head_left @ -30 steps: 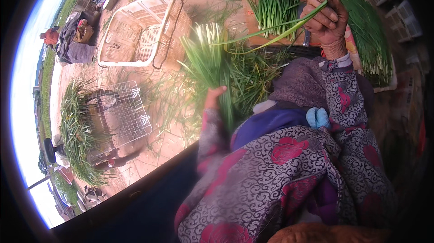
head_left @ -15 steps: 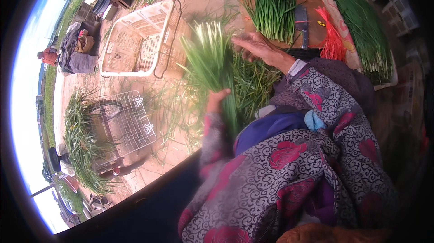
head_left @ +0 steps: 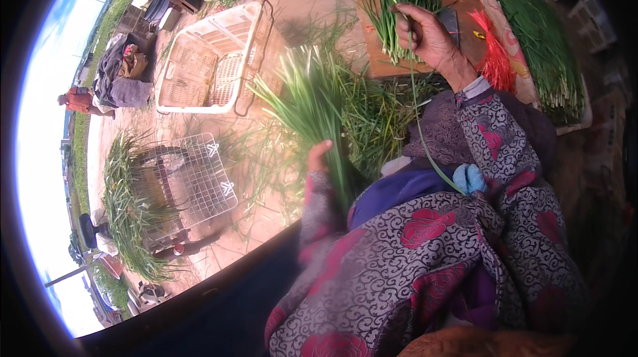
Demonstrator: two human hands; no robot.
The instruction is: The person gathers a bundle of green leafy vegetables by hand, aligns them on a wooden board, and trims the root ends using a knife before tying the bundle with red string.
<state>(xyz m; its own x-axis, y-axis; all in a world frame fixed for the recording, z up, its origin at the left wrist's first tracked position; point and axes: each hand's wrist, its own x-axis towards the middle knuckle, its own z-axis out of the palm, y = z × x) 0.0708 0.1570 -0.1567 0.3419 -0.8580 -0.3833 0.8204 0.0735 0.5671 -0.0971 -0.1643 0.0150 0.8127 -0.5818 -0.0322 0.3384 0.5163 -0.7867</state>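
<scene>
My left hand (head_left: 319, 156) is closed around a loose bunch of garlic chives (head_left: 311, 101), pale stem ends fanned up and away from me. My right hand (head_left: 425, 34) is raised at the upper right, pinching one long chive stalk (head_left: 417, 101) by its pale end. The stalk hangs down in a curve to my lap. Behind the right hand, a neat bundle of green chives (head_left: 392, 21) lies on a brown board (head_left: 385, 69). A heap of loose green leaves (head_left: 379, 118) lies just right of the held bunch.
A white plastic crate (head_left: 199, 81) lies on the floor at the left, with a wire rack (head_left: 206, 181) and drooping greens (head_left: 129, 204) nearer me. Red ties (head_left: 495, 58) and a dark blade (head_left: 449, 24) lie on the board. A tray of chives (head_left: 541, 51) stands far right.
My right hand has moved up and right, away from the bunch, and now has a single stalk in it. The bunch in my left hand has fanned out more and tilted left.
</scene>
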